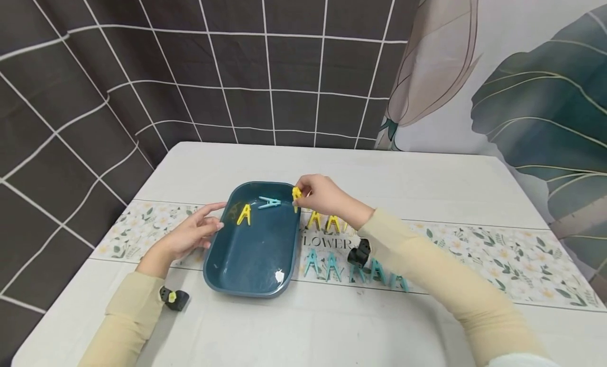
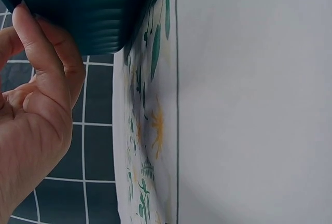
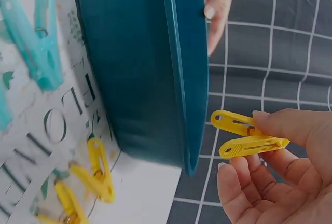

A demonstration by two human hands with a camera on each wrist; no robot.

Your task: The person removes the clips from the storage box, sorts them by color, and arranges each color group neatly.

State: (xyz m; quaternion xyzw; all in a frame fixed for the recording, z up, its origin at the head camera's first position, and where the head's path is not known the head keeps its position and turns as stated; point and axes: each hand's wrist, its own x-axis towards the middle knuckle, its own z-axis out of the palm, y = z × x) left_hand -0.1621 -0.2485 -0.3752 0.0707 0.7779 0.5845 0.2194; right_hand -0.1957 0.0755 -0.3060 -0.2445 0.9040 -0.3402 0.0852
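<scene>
A dark teal basin (image 1: 256,256) stands on the table, with a yellow clothespin (image 1: 244,215) and a light blue clothespin (image 1: 269,202) lying inside it. My right hand (image 1: 327,196) pinches another yellow clothespin (image 3: 249,133) between thumb and fingers, over the basin's right rim near the far corner. On the other side, my left hand (image 1: 196,232) touches the basin's left edge with fingers extended. The left wrist view shows its fingertips (image 2: 31,22) against the basin's outer wall.
Right of the basin, several yellow clothespins (image 1: 333,223) lie in a row, partly hidden by my right forearm. Nearer me runs a row of several light blue clothespins (image 1: 332,266). A floral strip with lettering crosses the white table (image 1: 246,335); a dark gridded curtain (image 1: 237,61) hangs behind.
</scene>
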